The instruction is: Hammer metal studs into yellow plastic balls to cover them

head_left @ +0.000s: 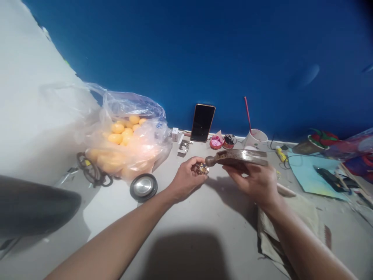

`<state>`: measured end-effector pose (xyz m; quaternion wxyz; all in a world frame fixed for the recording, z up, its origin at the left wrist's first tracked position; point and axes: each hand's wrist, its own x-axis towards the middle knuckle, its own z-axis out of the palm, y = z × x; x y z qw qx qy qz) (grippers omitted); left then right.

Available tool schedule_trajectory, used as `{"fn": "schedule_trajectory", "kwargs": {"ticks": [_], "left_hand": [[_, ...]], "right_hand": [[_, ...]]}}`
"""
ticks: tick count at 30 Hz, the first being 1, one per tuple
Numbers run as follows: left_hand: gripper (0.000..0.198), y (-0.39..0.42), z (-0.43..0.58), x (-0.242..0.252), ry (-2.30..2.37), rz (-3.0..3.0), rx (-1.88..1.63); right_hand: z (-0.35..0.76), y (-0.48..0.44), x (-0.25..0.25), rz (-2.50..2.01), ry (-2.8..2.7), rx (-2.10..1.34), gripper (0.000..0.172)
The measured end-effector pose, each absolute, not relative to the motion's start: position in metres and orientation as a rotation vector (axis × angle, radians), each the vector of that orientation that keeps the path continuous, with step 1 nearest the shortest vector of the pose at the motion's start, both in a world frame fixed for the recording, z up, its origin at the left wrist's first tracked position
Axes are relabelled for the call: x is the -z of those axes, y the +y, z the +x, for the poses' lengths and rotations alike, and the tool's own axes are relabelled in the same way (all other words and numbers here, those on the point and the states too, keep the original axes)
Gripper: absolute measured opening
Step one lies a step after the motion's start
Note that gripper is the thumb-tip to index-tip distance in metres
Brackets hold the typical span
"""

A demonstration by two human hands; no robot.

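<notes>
My left hand (pixel 186 177) pinches a small round shiny piece (pixel 203 168), gold and silver in colour, between thumb and fingers. What exactly it is cannot be made out. In my right hand (pixel 259 184) is a claw hammer (pixel 240 156), gripped close to its metal head, which lies sideways above the fingers. The hammer's striking face points left and is right beside the shiny piece; whether they touch is unclear. Most of the handle is hidden by my hand. Under my right forearm lies a beige cloth (pixel 303 214).
A clear plastic bag (pixel 157 146) of yellow egg-shaped things stands left, near a black-rimmed metal disc (pixel 143 186). A phone (pixel 203 122) leans on the blue wall. Behind my hands are a small box of metal bits (pixel 183 147) and a white cup (pixel 258 135); a light-blue sheet (pixel 303 171) lies right.
</notes>
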<state>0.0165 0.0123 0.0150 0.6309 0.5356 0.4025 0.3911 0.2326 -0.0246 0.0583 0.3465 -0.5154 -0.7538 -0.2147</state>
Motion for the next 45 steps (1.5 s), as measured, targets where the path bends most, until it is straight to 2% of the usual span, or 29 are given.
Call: {"fn": "schedule_trajectory", "kwargs": {"ticks": [18,22,27,33,36,41,45], "left_hand": [[0.044,0.013,0.016,-0.02,0.951,1.217,-0.874],[0.043,0.013,0.016,-0.017,0.9,1.187,-0.86],[0.042,0.013,0.015,-0.013,0.913,1.234,-0.857],[0.036,0.011,0.017,-0.012,0.936,1.271,-0.856],[0.034,0.011,0.018,-0.012,0.938,1.176,-0.902],[0.035,0.014,0.017,-0.009,0.932,1.2,-0.948],[0.036,0.017,0.017,-0.009,0.945,1.263,-0.944]], "right_hand": [[0.233,-0.025,-0.06,-1.403,-1.976,0.593,0.035],[0.23,-0.025,-0.062,-1.404,-2.035,0.545,0.041],[0.229,-0.026,-0.063,-1.388,-1.96,0.56,0.032],[0.233,-0.023,-0.057,-1.435,-2.006,0.563,0.038],[0.236,-0.021,-0.056,-1.551,-1.909,0.556,0.035],[0.232,-0.016,-0.044,-1.841,-2.055,0.282,0.017],[0.233,-0.01,-0.031,-2.005,-2.083,0.275,0.012]]}}
